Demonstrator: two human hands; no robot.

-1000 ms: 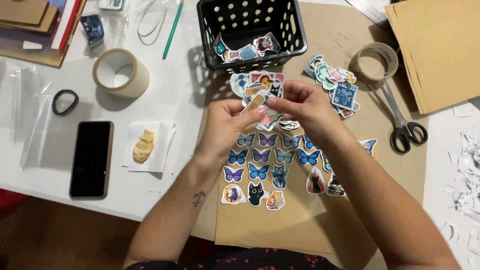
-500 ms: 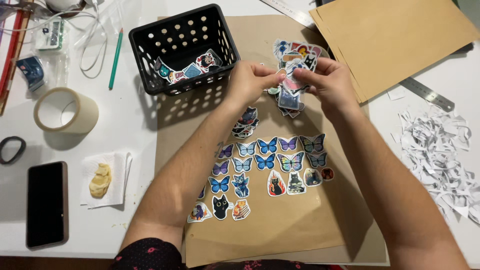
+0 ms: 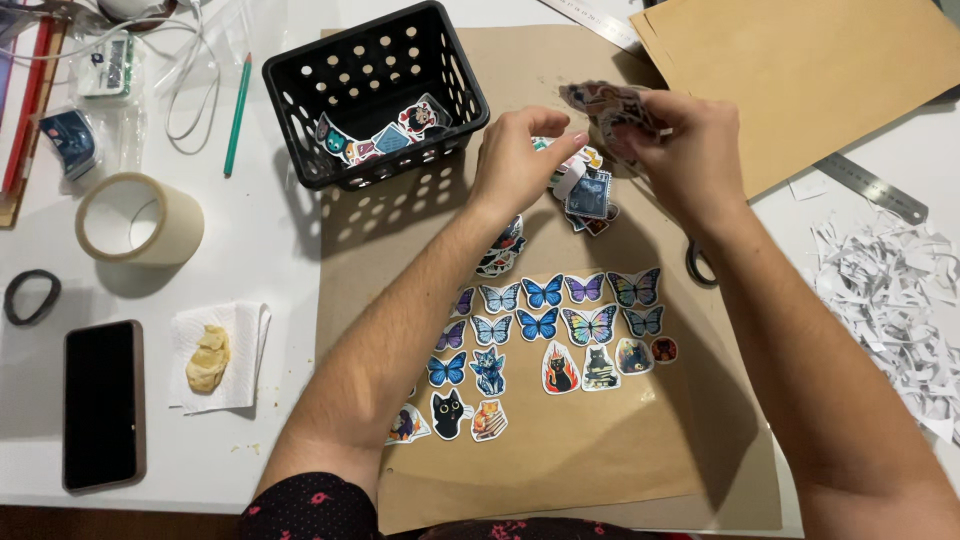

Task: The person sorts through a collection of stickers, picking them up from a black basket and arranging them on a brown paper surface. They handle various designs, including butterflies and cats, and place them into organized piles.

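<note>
Stickers fill the middle of the head view: the right hand, at about one o'clock, is closed around a small stack of stickers that fans out from its fingertips, while the left hand, just beside it at twelve o'clock, has its fingers curled and thumb and forefinger pinched toward the stack's near edge; whether it actually grips a sticker cannot be told. Under both hands lies a loose pile of stickers on a sheet of brown paper that covers the centre of the table. Toward six o'clock from the hands, sorted stickers sit in rows on the same sheet: butterfly stickers in blue and purple, and below them cat stickers. At eleven o'clock stands a black perforated basket with a few more stickers in its bottom, touching the paper's upper left corner. At nine o'clock a roll of tape rests on the table, with a black hair tie and a dark phone further toward eight o'clock, and a napkin holding a yellowish lump beside the phone. A green pencil lies at ten o'clock. At three o'clock, paper offcuts are heaped near a metal ruler, and brown envelopes lie at two o'clock.
</note>
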